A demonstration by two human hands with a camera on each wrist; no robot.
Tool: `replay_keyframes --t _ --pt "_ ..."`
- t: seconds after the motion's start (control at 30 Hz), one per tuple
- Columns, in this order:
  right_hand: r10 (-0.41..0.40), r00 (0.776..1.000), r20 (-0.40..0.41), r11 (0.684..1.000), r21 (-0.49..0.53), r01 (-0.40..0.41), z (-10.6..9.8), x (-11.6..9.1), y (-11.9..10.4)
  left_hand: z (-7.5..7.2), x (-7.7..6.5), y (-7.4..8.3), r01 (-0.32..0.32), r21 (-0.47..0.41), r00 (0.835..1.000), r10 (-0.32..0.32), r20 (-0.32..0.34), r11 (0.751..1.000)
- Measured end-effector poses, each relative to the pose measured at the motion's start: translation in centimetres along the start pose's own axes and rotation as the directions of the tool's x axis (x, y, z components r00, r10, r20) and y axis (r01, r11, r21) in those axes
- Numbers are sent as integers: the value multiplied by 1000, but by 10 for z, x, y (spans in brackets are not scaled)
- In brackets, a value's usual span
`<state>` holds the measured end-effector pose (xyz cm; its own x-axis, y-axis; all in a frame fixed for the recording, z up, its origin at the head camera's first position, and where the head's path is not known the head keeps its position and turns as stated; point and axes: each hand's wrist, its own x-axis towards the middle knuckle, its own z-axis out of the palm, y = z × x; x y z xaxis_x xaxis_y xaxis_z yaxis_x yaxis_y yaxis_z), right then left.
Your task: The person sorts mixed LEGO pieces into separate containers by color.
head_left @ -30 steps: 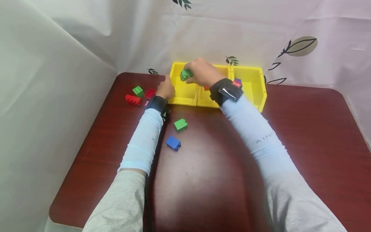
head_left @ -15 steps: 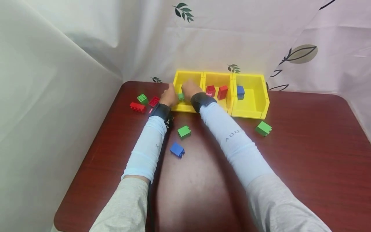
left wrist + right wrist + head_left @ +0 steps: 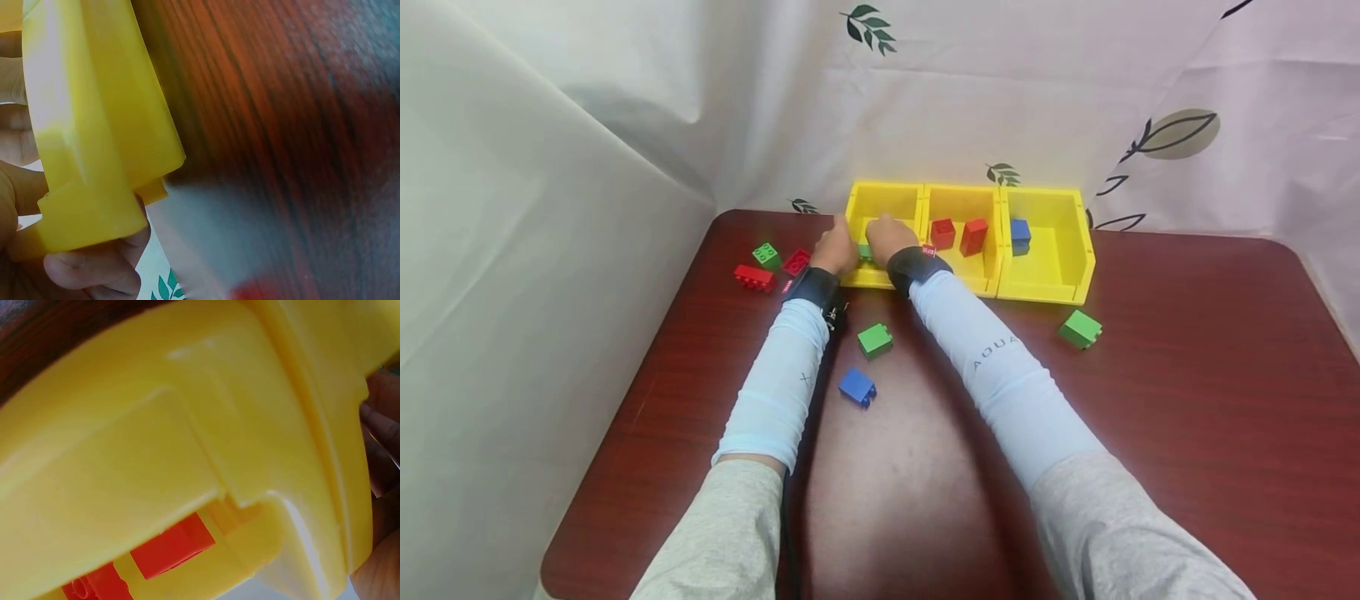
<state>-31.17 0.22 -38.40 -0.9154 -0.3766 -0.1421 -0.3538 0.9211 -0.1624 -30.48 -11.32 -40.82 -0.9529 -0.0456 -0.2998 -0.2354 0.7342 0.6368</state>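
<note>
Three yellow bins stand side by side at the back of the table. My left hand (image 3: 837,248) grips the side wall of the left yellow bin (image 3: 884,197); in the left wrist view its thumb and fingers (image 3: 94,270) show on both sides of the yellow wall. Down inside that bin, my right hand (image 3: 891,237) holds a green building block (image 3: 865,252), which peeks out between the two hands. Most of the right fingers are hidden behind the hand in the head view. The right wrist view shows part of the fingers (image 3: 384,428) beyond the yellow divider.
Red blocks (image 3: 974,237) sit in the middle bin and a blue block (image 3: 1020,237) in the right one. On the table lie a green block (image 3: 876,341), a blue block (image 3: 857,387), another green block (image 3: 1081,329), and a red and green cluster at left (image 3: 755,277).
My right hand has come down and slightly left into the left bin with the green block, uncovering the middle bin's red blocks. My left hand keeps its grip on the bin wall.
</note>
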Motion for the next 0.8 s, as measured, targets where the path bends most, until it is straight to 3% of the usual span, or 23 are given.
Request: replay_keyframes --t 0.33,0.53,0.8 --pt "1 1000 9 999 -32 -1 3 1 2 2 -1 0 -20 4 1000 20 -4 1000" --pt "-50 999 15 998 -31 50 4 -8 3 7 1 -8 10 -19 1000 -10 4 1000" --pt "-133 991 -7 988 76 133 -39 -48 28 2 0 -3 -14 -25 1000 13 -9 1000"
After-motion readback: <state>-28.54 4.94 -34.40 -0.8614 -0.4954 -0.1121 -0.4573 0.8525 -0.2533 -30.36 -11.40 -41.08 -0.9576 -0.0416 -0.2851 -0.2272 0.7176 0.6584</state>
